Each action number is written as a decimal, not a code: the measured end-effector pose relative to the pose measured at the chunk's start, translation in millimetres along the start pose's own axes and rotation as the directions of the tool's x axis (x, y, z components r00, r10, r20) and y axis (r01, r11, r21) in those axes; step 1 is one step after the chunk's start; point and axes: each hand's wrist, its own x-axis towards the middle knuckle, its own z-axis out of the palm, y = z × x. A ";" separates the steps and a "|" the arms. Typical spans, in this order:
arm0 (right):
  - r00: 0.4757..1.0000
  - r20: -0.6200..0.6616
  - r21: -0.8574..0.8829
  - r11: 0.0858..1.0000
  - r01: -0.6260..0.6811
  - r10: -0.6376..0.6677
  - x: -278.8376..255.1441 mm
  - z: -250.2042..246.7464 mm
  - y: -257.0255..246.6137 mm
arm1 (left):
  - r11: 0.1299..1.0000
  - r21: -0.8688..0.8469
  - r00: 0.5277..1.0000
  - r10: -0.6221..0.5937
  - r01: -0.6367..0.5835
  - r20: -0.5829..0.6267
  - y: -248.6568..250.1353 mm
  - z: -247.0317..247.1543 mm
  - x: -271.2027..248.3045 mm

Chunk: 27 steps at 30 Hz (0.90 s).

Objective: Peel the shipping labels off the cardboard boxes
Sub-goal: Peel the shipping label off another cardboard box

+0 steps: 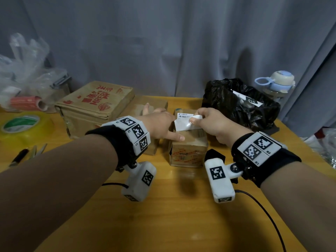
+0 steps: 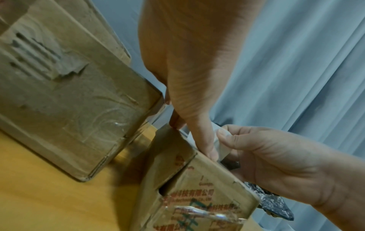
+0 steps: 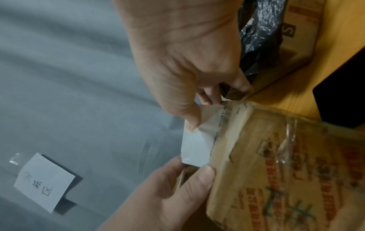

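A small cardboard box (image 1: 189, 153) with red print stands mid-table. A white shipping label (image 1: 183, 124) lies on its top, with the near part lifted and curled back. My right hand (image 1: 195, 120) pinches that loose flap between thumb and forefinger, as the right wrist view shows, with the label (image 3: 197, 145) standing up from the box (image 3: 286, 171). My left hand (image 1: 163, 122) lies over the box's left top edge. Its thumb presses the near edge and its straight fingers reach the far corner (image 2: 175, 125). The label's far part still sticks to the box.
A larger red-printed box (image 1: 94, 104) and a flat box (image 1: 145, 106) stand left of the small box. A black bag (image 1: 240, 104) holding a white label sits back right, beside a blue bottle (image 1: 276, 84). Tape rolls (image 1: 23, 126), plastic bags and a pen (image 1: 20, 157) lie at the left.
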 end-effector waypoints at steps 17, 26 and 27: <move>0.978 -0.028 0.382 0.906 -0.182 0.208 6.7 4.5 2.7 | 0.999 0.033 1.000 -0.029 0.029 -0.010 4.3 6.3 0.9; 0.996 -0.017 0.191 0.978 -0.084 0.089 -0.3 -7.5 -4.2 | 0.999 0.046 1.000 0.001 -0.001 -0.017 5.9 6.2 -7.5; 0.999 0.003 0.099 0.994 -0.050 0.050 -3.9 -11.2 -7.1 | 0.998 0.061 0.999 0.016 -0.014 -0.029 5.7 4.2 -9.9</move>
